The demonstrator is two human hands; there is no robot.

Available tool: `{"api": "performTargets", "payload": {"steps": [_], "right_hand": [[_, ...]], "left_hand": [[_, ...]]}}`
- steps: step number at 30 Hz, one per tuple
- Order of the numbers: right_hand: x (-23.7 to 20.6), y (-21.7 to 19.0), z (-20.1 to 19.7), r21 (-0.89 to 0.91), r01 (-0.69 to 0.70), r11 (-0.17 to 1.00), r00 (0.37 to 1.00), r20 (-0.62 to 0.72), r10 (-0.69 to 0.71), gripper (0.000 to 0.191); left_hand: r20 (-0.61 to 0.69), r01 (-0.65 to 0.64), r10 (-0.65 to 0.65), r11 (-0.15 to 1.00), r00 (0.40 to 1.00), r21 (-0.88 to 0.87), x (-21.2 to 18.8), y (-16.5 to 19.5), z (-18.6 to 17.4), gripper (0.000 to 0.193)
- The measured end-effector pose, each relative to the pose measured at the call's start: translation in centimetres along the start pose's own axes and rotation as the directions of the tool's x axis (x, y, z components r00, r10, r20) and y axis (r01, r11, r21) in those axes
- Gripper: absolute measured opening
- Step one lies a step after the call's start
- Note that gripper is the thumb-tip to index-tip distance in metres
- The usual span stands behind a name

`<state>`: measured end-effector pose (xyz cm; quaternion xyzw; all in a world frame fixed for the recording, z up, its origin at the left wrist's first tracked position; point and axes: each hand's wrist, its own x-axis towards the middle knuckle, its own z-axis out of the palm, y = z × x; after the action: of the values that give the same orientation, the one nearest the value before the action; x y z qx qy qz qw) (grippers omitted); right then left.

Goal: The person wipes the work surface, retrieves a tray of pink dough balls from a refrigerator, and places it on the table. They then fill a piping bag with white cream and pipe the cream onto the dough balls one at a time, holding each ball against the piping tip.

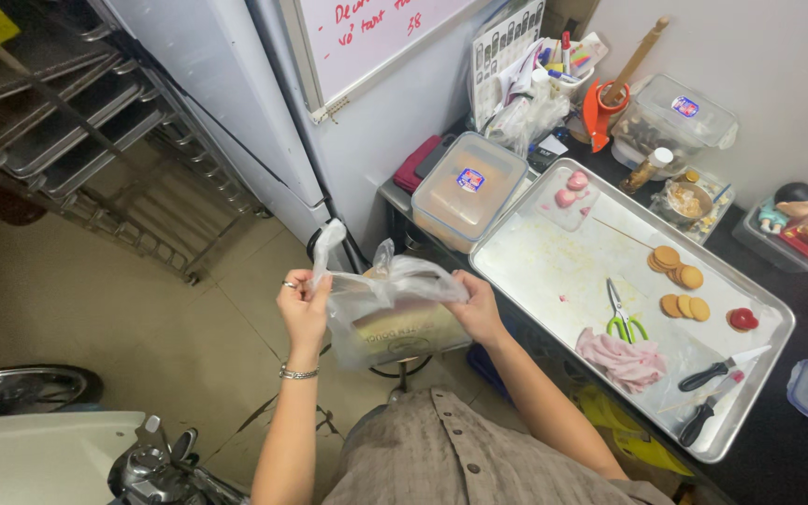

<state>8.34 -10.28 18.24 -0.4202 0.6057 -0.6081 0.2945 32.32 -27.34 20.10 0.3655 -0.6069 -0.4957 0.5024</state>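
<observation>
Beside steel tray (pixel 554 271), tiled floor (pixel 95 290); hands grip plastic bag (pixel 395 309).

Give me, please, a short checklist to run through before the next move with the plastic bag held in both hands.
1. Left hand grips a bunched handle of the clear plastic bag: ok.
2. Right hand grips the bag's other side: ok.
3. Box-like item inside the bag sits low, clear of the mouth: ok.
4. Bag mouth tied or closed: cannot tell, the film is bunched between the hands.
5. Bag hangs over the floor, apart from the metal tray: ok.
6. Sharp tools out of the way: green-handled scissors and two black-handled knives lie on the tray, away from both hands: ok.
</observation>
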Motion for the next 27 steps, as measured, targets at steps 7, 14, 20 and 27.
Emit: {"api": "performTargets", "payload": {"steps": [7,14,20,27], "right_hand": [[-1.2,-2.0,-0.8,-0.007,0.015,1.000,1.000,0.001,-0.015,0.028],[-2.7,-2.0,-1.1,-0.162,-0.027,0.986,0.999,-0.045,0.020,0.026],[-1.1,0.9,-0.4,-0.419,-0.020,0.908,1.000,-0.029,0.009,0.024],[0.1,7.1,1.8,-0.089,-0.126,0.988,0.989,0.061,0.132,0.035]], "left_hand": [[0.032,0.027,-0.016,0.912,0.999,-0.409,0.3,-3.1,0.3,0.023],[0.020,-0.214,0.216,0.946,0.976,0.244,0.5,2.1,-0.7,0.022],[0.072,-0.271,0.262,0.912,0.962,0.308,2.5,1.8,0.7,0.016],[0.162,0.085,-0.078,0.996,0.984,-0.037,1.6,-6.3,0.3,0.011]]}}
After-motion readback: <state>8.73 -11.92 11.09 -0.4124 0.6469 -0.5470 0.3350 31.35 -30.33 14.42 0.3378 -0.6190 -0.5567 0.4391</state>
